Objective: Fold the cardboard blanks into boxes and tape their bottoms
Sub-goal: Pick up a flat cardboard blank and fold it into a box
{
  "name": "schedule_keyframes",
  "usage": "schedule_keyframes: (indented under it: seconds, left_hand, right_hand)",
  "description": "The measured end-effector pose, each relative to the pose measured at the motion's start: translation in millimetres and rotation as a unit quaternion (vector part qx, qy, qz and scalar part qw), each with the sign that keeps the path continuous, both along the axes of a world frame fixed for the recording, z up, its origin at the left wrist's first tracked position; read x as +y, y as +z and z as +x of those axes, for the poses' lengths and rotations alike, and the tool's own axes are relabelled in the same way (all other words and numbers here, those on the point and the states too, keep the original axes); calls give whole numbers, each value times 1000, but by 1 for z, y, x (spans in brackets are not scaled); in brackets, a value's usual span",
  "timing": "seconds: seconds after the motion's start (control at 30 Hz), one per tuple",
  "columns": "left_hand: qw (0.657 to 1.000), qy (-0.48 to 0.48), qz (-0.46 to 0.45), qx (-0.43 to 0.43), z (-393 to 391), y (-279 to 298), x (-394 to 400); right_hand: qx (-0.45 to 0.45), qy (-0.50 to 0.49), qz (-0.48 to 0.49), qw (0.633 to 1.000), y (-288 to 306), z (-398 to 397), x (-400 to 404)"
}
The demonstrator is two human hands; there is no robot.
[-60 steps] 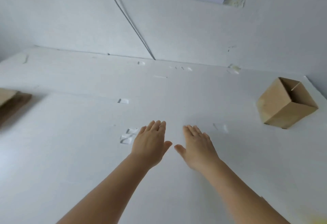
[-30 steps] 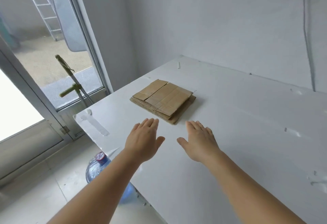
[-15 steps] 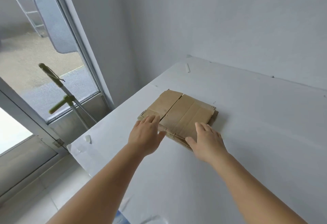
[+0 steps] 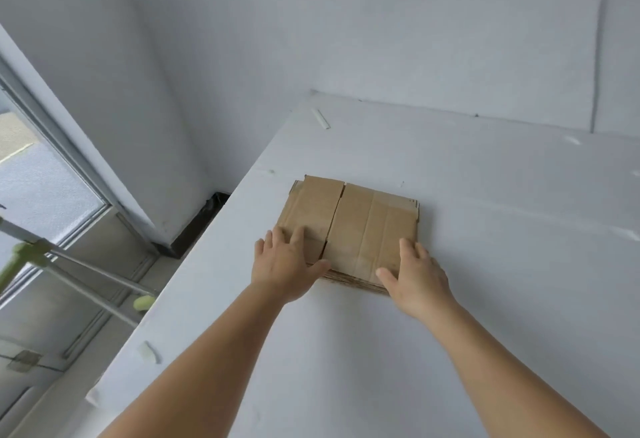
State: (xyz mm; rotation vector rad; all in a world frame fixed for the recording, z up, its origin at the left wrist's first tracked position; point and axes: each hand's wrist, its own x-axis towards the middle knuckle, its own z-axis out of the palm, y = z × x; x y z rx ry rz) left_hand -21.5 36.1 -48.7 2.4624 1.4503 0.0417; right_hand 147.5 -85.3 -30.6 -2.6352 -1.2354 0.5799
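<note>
A stack of flat blanks (image 4: 360,226) lies mid-frame on the white surface (image 4: 485,299). The left hand (image 4: 285,268) rests on the stack's near left corner, fingers straight, thumb along the near edge. The right hand (image 4: 415,276) lies flat on the near right corner, grip apart.

One stack of flat cardboard blanks (image 4: 360,226) lies on the table (image 4: 485,264); how many blanks it holds cannot be told. Two hands show: the left hand (image 4: 285,266) at the stack's 7 o'clock corner, the right hand (image 4: 417,276) at 5 o'clock. Two small white scraps lie on the table: one (image 4: 320,118) at 12 o'clock, one (image 4: 149,351) at 8 o'clock.
</note>
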Motion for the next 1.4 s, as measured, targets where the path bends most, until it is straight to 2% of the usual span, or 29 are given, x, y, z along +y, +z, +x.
schedule_keyframes:
  seconds: [0.23,0.43,0.6,0.87,1.4]
  left_hand:
    - [995,-7,32,-99,-8,1,1]
    - [980,-29,-8,-197,4,22,-21]
    - [972,-74,-28,-220,35,37,-61]
    - [957,-172,-55,-225,105,50,-157]
    - [924,-303,-90,-215,240,72,-432]
  right_hand:
    - [38,-71,92,993,3,-15,-7]
    - [24,-111,172,978,22,-10,-38]
    - [9,-158,204,966,39,12,-85]
    - [-3,-243,220,945,53,59,-205]
    - [-19,-332,215,918,80,160,-509]
